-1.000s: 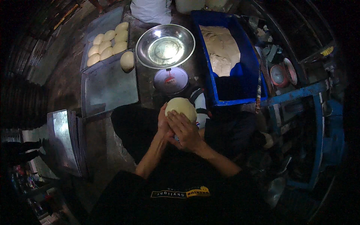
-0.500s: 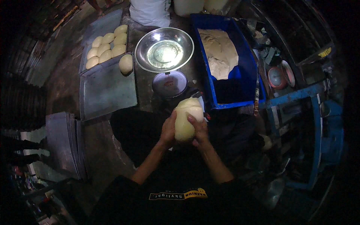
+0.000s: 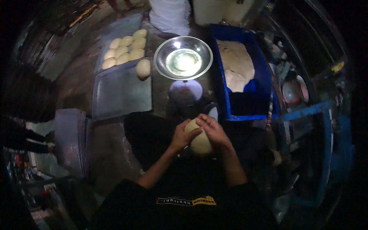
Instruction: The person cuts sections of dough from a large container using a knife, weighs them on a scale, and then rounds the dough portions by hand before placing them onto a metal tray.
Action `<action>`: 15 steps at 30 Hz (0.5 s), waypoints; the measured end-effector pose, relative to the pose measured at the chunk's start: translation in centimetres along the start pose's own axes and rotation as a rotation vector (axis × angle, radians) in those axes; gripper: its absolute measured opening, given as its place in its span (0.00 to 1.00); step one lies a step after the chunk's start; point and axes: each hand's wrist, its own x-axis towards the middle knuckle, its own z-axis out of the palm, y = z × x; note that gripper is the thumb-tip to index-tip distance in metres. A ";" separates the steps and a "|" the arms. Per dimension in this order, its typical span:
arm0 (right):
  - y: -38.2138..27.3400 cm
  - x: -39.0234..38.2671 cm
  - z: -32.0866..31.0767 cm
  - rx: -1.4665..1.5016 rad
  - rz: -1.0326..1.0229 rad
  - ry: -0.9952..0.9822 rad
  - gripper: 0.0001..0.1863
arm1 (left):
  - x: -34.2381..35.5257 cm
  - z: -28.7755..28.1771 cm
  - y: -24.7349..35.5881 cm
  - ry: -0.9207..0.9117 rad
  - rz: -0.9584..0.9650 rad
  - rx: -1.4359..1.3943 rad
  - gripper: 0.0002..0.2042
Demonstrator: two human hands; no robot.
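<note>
A pale lump of dough (image 3: 201,143) is between my hands, above my lap. On its left side my left hand (image 3: 183,135) is closed around it, thumb across the top. My right hand (image 3: 213,129) wraps its right and far side, fingers bent over the upper end. Just beyond them stands a scale with a round, light dial (image 3: 186,92) and a shiny metal bowl (image 3: 161,61) on top. To the right, a blue tub (image 3: 227,111) holds a large mass of dough (image 3: 237,69). One dough ball (image 3: 143,69) sits in the near metal tray (image 3: 122,96), at its far right corner.
Several dough balls (image 3: 122,50) fill part of the farther tray (image 3: 100,68). A white sack (image 3: 170,17) stands at the back. Flat metal sheets (image 3: 69,138) lean at the left. A blue frame (image 3: 330,142) and a pinkish dial scale (image 3: 291,92) are at the right.
The dough has turned from lengthwise between my palms to a rounder lump, with my fingers now folded over its far end. The whole view has shifted, so the surroundings appear farther right.
</note>
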 end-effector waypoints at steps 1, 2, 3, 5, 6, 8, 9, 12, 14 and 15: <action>0.0 0.4 -0.1 0.065 -0.006 0.011 0.20 | 0.0 -0.9 -0.3 0.018 -0.093 -0.100 0.24; -0.1 0.9 -0.4 0.131 -0.013 0.027 0.20 | 0.3 -1.4 -0.3 0.030 -0.184 -0.201 0.20; 0.2 1.2 -0.6 0.177 0.011 0.088 0.24 | -0.3 -1.2 1.8 0.072 -0.251 -0.410 0.19; 2.4 2.4 -0.9 -0.135 -0.225 0.257 0.26 | 0.4 -2.0 1.5 0.287 -0.217 -0.640 0.19; 4.2 3.1 -0.9 -0.283 -0.346 0.342 0.27 | 0.4 -2.1 1.4 0.384 -0.168 -0.641 0.19; 5.6 2.8 0.5 -0.105 -0.273 0.209 0.32 | -0.1 -2.1 0.8 0.570 -0.041 -0.528 0.19; 3.8 1.8 3.2 0.143 -0.180 0.094 0.33 | -0.4 -2.5 0.7 0.664 0.040 -0.411 0.19; 4.8 1.5 3.2 0.211 -0.231 0.058 0.34 | -1.8 -2.0 1.9 0.267 0.032 0.036 0.20; 5.1 0.5 2.9 0.408 -0.130 0.036 0.33 | -2.4 -1.9 3.1 0.137 -0.085 -0.341 0.24; 5.1 0.4 3.0 0.453 -0.127 0.091 0.30 | -2.0 -2.3 2.6 0.121 -0.157 -0.553 0.25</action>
